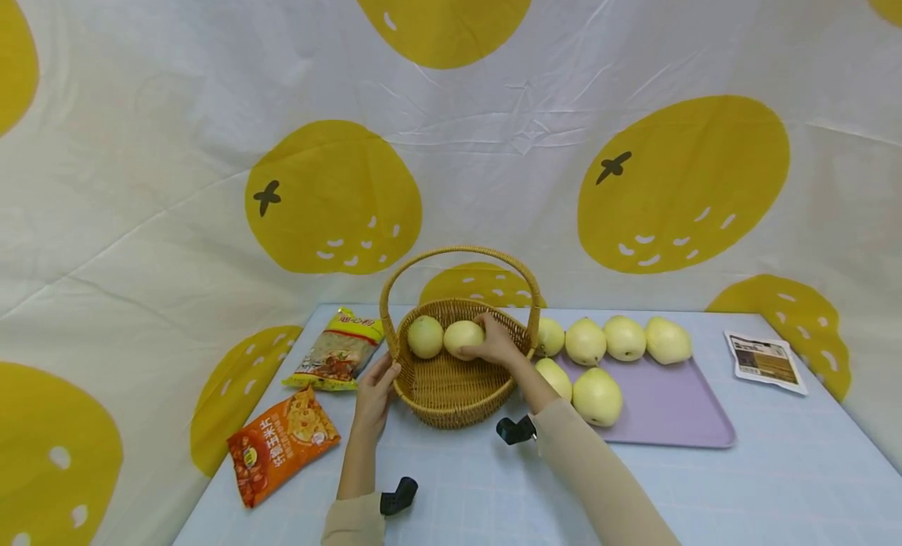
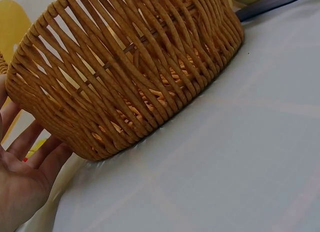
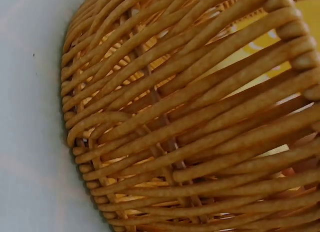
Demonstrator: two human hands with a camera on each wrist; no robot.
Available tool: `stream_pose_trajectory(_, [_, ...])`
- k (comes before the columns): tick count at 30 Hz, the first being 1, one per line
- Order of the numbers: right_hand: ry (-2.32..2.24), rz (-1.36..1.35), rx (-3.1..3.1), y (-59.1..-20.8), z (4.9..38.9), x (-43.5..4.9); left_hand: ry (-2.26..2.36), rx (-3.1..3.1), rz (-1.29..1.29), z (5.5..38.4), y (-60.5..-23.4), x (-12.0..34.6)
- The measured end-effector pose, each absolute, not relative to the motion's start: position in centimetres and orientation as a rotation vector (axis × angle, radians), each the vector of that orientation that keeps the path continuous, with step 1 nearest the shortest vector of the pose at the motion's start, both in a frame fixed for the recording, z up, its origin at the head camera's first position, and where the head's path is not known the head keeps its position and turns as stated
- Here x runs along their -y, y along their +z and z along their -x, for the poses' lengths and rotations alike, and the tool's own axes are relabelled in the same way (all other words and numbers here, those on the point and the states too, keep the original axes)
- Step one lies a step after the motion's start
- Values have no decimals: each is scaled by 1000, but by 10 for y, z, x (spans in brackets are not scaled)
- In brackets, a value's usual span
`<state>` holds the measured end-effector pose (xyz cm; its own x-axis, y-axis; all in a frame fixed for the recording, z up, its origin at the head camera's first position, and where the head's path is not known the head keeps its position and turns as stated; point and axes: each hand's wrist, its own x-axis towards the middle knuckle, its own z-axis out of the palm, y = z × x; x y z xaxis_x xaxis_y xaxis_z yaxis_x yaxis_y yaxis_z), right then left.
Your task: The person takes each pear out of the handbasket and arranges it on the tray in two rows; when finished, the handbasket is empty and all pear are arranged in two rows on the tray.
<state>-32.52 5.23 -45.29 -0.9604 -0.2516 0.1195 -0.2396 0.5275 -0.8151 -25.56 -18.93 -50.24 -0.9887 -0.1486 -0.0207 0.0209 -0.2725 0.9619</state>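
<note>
A wicker basket (image 1: 451, 413) with a tall arched handle stands at the middle of the table. My left hand (image 1: 376, 389) holds its left side, thumb at the rim and fingers along the outer wall. The left wrist view shows that hand (image 2: 27, 177) beside the woven wall. My right hand (image 1: 499, 344) reaches inside over the right rim and grips a pale yellow pear (image 1: 463, 338). Next to it in the basket sits another pear (image 1: 426, 337). Woven canes of the basket (image 3: 190, 122) fill most of the right wrist view, which hides the right hand.
On the right, a purple tray (image 1: 669, 409) bears several pears (image 1: 597, 395). A small white-and-brown packet (image 1: 766, 363) lies beyond it. Left of the basket are a yellow-and-clear food bag (image 1: 337, 350) and an orange snack bag (image 1: 283, 444). A fruit-print curtain (image 1: 493, 178) hangs behind the table.
</note>
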Motion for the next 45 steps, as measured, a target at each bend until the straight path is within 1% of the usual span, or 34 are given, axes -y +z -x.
stream_pose_trajectory(5, [-1570, 422, -2696, -452, 326, -52, -2431, 1833, -177, 255, -502, 190])
stream_pose_trajectory(9, [-1772, 440, -2635, -449, 322, -52, -2428, 1842, -189, 255, -501, 190])
stream_pose_trajectory(13, [-1959, 478, -2543, -446, 315, -54, -2429, 1850, -191, 255, -500, 191])
stream_pose_trajectory(17, [-2032, 484, -2496, -441, 303, -59, -2431, 1857, -193, 256, -500, 191])
stream_pose_trajectory(21, [-2071, 499, -2448, -420, 279, -67, -2425, 1848, -193, 256, -500, 191])
stream_pose_trajectory(23, [-2093, 527, -2428, -418, 274, -71, -2422, 1838, -198, 256, -500, 190])
stream_pose_trajectory(28, [-2122, 535, -2425, -433, 277, -81, -2417, 1827, -213, 255, -500, 189])
stream_pose_trajectory(33, [-2125, 529, -2383, -434, 271, -88, -2423, 1820, -208, 255, -501, 189])
stream_pose_trajectory(39, [-2075, 473, -2397, -429, 254, -99, -2420, 1823, -190, 256, -501, 190])
stream_pose_trajectory(45, [-2067, 502, -2437, -429, 237, -119, -2415, 1839, -205, 256, -501, 190])
